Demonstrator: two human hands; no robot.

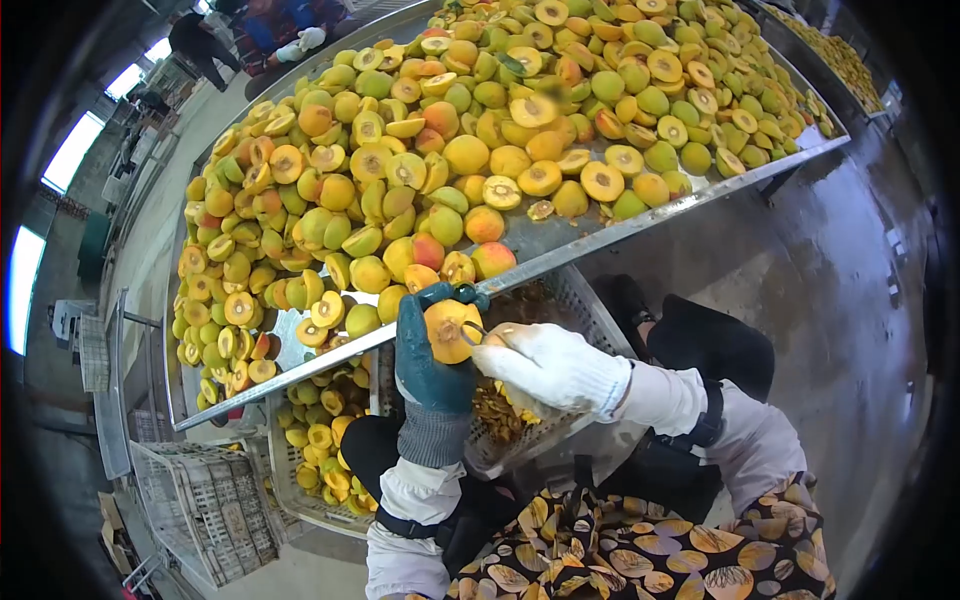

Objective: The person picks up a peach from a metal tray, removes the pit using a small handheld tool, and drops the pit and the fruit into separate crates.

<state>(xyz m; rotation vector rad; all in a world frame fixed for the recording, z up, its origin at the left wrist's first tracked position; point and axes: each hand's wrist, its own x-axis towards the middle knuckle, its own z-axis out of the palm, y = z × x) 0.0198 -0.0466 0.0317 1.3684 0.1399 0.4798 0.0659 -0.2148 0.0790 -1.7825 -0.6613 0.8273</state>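
Observation:
My left hand point(428, 375), in a dark green rubber glove, is closed around a halved yellow peach point(446, 338), cut face toward me. In a white knit glove, my right hand point(560, 368) grips a small pitting tool with a curved metal loop point(474, 330), its tip at the middle of the peach's cut face. The tool's handle is hidden in the fingers. Both hands are just on my side of the metal table's rim point(570, 252). Below them stands a crate point(595, 312) with brownish peach pits and scraps inside.
Cut peaches point(400, 170) are heaped across the table. A second crate point(325, 512), holding peach halves, stands below to the left, beside stacked crates point(215, 510). Wet concrete floor point(800, 290) lies to the right. Other people point(195, 45) are in the far background.

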